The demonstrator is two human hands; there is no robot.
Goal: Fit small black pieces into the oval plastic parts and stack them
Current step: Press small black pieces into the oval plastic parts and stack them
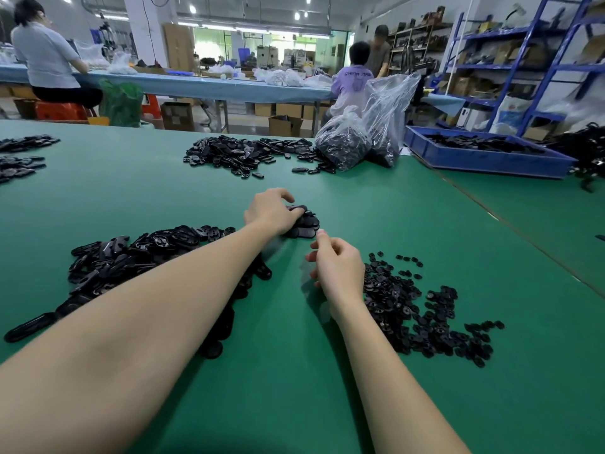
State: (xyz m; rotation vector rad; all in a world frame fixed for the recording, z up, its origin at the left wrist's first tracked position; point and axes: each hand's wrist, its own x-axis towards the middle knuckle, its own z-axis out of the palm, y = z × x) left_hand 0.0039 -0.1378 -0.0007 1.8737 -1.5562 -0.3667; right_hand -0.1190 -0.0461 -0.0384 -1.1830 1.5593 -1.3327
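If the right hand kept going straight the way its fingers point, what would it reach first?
Probably the small stack of oval parts that the left hand is gripping: the right hand points up toward it, just short; depth is uncertain.

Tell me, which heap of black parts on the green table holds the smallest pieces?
The heap of small pieces beside the right hand; the other heaps hold larger oval parts.

Surface: green table (131, 191)
Near left: heap of oval plastic parts (137, 257)
Near right: scatter of small black pieces (425, 319)
Centre: short stack of oval parts (304, 224)
Far middle: second oval heap (245, 154); two clear bags (363, 139) beside it
Far right: blue tray (484, 160)
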